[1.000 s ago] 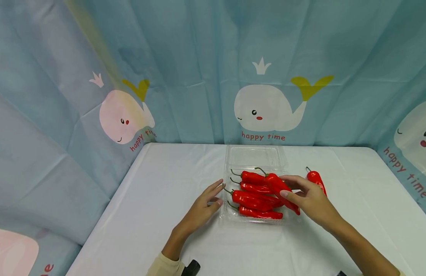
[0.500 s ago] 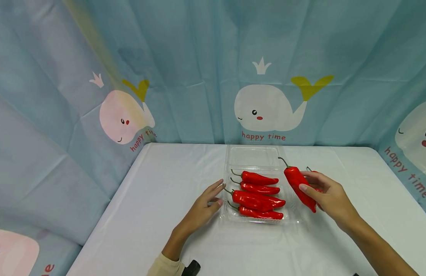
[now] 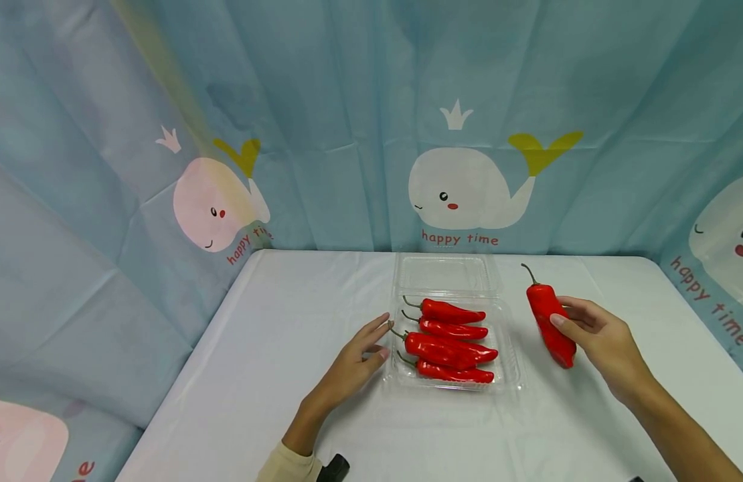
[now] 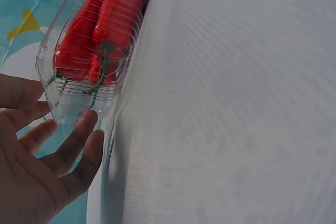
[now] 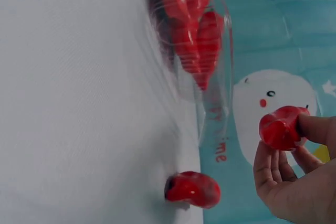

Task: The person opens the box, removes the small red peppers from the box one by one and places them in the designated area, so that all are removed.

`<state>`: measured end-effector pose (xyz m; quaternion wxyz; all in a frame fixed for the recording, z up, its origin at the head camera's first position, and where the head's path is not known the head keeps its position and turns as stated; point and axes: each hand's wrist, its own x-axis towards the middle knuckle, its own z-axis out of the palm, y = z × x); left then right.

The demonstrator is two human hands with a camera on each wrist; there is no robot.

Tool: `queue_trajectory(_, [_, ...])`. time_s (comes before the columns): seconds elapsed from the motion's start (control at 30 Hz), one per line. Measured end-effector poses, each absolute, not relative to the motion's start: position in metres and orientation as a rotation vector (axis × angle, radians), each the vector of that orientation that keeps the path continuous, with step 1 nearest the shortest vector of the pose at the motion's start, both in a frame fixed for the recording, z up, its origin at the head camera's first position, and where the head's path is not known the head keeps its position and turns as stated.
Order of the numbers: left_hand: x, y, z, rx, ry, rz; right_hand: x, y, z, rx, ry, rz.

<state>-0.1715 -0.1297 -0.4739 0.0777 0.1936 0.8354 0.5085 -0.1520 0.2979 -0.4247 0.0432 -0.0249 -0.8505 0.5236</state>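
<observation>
Far left of the hands, a pale blue fabric curtain (image 3: 64, 201) printed with white and pinkish whales is seen, and in front of it a worktop covered in white cloth (image 3: 239, 375) is spread beneath both hands. The wrist behind the left hand (image 3: 350, 365) is covered by a cream sleeve (image 3: 284, 462), beside which a short black cylindrical object (image 3: 333, 468) is seen. The left hand is left released, its fingers loosely extended at the near edge of a clear, ribbed plastic hinged container (image 3: 509, 348); whether the edge is touched cannot be told. Between the hands, four glossy red peppers with thin green stalks (image 3: 446, 350) are held in the container's base, their stalks pointed toward the left hand. Beyond them, the container's clear lid (image 3: 444, 274) is laid open, away from the hands. By the right hand (image 3: 612, 348), one elongated glossy red pepper (image 3: 545, 318) is grasped between thumb and fingers, tilted, its stalk uppermost. In the right wrist view, a loose red pepper (image 5: 194, 190) is seen on the worktop near the right hand.
</observation>
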Motion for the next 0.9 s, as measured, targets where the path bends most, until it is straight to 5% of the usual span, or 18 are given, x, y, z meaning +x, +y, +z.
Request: queue_trajectory(0.9, [-0.17,-0.128,-0.472,0.572,2.494,1.526,-0.161,0.367,-0.449,-0.505,-2.616,1.703])
